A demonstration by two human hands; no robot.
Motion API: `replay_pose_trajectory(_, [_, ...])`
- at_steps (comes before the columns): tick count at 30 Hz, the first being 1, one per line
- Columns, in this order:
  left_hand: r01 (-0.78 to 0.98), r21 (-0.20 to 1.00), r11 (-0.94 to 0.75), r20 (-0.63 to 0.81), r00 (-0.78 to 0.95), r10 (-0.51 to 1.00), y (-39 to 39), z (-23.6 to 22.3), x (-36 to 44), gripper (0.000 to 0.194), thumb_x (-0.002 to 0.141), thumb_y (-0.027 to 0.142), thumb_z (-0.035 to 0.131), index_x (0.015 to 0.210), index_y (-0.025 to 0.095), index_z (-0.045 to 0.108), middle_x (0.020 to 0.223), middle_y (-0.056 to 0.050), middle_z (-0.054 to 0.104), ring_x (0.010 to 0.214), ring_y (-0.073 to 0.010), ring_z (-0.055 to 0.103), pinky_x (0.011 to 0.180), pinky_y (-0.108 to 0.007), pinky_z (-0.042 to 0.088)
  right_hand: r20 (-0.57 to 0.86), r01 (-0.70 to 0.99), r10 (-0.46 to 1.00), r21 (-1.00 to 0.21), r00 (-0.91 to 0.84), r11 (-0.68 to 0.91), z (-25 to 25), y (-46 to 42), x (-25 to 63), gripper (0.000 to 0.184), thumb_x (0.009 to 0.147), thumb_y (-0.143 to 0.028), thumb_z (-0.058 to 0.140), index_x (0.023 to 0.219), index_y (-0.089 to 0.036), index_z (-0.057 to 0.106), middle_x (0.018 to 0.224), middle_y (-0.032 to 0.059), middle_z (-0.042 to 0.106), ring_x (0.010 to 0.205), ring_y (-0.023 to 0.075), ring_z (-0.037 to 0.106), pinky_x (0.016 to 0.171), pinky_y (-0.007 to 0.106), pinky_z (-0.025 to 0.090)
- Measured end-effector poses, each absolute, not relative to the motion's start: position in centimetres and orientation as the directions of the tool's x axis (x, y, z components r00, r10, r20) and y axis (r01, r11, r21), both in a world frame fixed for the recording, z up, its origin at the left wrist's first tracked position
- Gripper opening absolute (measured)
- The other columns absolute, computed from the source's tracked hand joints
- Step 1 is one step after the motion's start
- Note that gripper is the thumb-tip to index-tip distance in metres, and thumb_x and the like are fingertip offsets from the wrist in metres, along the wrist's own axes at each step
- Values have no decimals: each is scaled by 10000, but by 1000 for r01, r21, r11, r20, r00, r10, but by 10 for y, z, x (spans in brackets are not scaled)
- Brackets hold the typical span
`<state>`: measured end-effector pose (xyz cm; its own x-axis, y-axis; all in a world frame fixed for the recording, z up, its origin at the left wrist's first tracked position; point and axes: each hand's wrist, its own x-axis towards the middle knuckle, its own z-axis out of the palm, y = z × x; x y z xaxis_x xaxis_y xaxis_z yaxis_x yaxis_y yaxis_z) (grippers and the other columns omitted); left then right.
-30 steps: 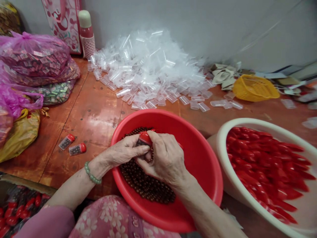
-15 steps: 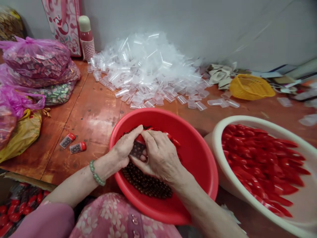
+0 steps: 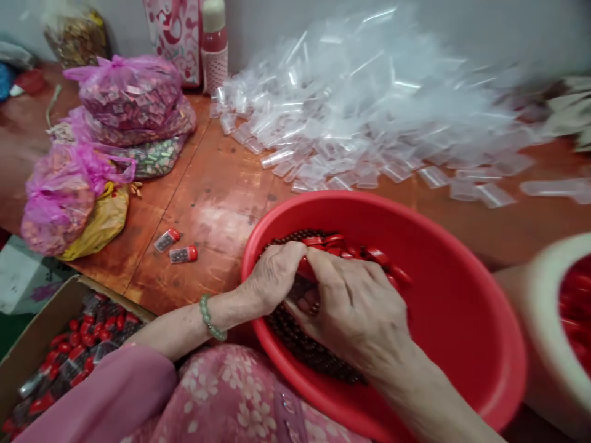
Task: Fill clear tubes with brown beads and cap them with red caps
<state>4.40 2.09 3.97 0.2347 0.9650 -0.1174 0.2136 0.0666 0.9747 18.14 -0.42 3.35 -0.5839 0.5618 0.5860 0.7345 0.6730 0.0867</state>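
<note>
Over the left side of a red basin (image 3: 466, 320), my left hand (image 3: 272, 274) and my right hand (image 3: 355, 301) are closed together around a small clear tube (image 3: 305, 288). It has a red cap and dark balls inside, and my fingers cover much of it. My thumbs meet at the capped end. Beneath my hands lie many dark brown round beads (image 3: 305, 354) in the basin, with loose red caps (image 3: 373, 255) behind them. Two filled tubes with red caps, one of them nearer (image 3: 183, 254), lie on the wooden table (image 3: 212, 215) to the left.
A heap of clear empty tubes (image 3: 332, 135) spreads along the wall. Tied pink bags (image 3: 133, 98) stand at the left, near a bottle (image 3: 215, 55). A cardboard box (image 3: 78, 289) of filled tubes sits at lower left; a white tub (image 3: 545, 301) is at right.
My view has swung left, so more of the cardboard box shows and less of the white tub. Both hands stay closed around the tube over the basin.
</note>
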Motion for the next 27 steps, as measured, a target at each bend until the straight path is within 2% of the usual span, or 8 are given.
replay_pose_trajectory(3, [280, 958, -62, -35, 328, 944, 26, 50, 8, 245, 871, 243, 347, 705, 193, 521, 676, -6, 584, 625, -131, 537, 659, -254, 449, 536, 703, 592, 4, -602, 711, 34, -1, 180, 573, 868, -224, 581, 1345, 8, 366, 1122, 242, 645, 1010, 281, 615, 779, 367, 478])
replay_pose_trajectory(5, [417, 908, -34, -73, 239, 968, 28, 50, -22, 343, 921, 312, 280, 788, 184, 569, 694, -8, 603, 611, -130, 565, 609, -242, 439, 446, 729, 660, -21, -605, 684, 31, 1, 186, 511, 882, -226, 573, 1319, -8, 420, 1169, 239, 636, 1021, 286, 625, 789, 369, 494])
replay_pose_trajectory(9, [945, 324, 34, -84, -6, 996, 32, 28, -79, 364, 928, 275, 284, 775, 168, 596, 665, -45, 623, 633, -170, 593, 607, -263, 404, 156, 808, 800, -19, -579, 588, 20, 3, 209, 335, 863, -229, 602, 1156, -68, 586, 1100, 178, 680, 888, 282, 676, 742, 387, 527])
replay_pose_trajectory(11, [1000, 31, 1, -98, 2, 995, 36, 14, -99, 374, 937, 297, 305, 770, 164, 613, 691, -84, 650, 683, -214, 621, 625, -293, 413, 27, 834, 835, -35, -550, 551, 16, 4, 218, 281, 861, -219, 601, 1115, -98, 616, 1012, 137, 701, 816, 263, 686, 714, 383, 535])
replay_pose_trajectory(13, [993, -60, -102, -59, 98, 993, 43, 7, -109, 366, 944, 324, 337, 802, 160, 632, 810, -114, 687, 800, -249, 639, 693, -326, 442, -69, 854, 851, -47, -521, 519, 13, 6, 222, 252, 867, -199, 586, 1102, -119, 627, 965, 116, 703, 787, 254, 688, 716, 385, 536])
replay_pose_trajectory(18, [958, 58, -279, 92, 274, 957, 97, 10, -79, 327, 953, 322, 378, 955, 145, 652, 970, -123, 700, 917, -245, 631, 801, -344, 469, -172, 872, 855, -70, -489, 485, 4, 19, 225, 216, 873, -178, 568, 1073, -137, 637, 970, 113, 692, 797, 248, 688, 706, 367, 520])
replay_pose_trajectory(20, [916, 177, -361, 93, 349, 932, 135, 7, -49, 294, 946, 275, 395, 977, 141, 655, 993, -119, 697, 924, -227, 629, 825, -332, 467, -175, 878, 861, -60, -478, 475, 2, 27, 228, 212, 880, -184, 557, 1071, -136, 637, 982, 119, 686, 808, 244, 686, 704, 357, 510])
replay_pose_trajectory(27, [840, 280, -465, 107, 454, 884, 245, -36, 56, 315, 900, 161, 439, 1186, 128, 568, 1231, -166, 583, 1169, -255, 499, 993, -388, 381, -205, 912, 889, -55, -409, 407, -2, 66, 236, 261, 907, -203, 513, 1136, -134, 617, 1079, 131, 658, 928, 255, 650, 791, 375, 494])
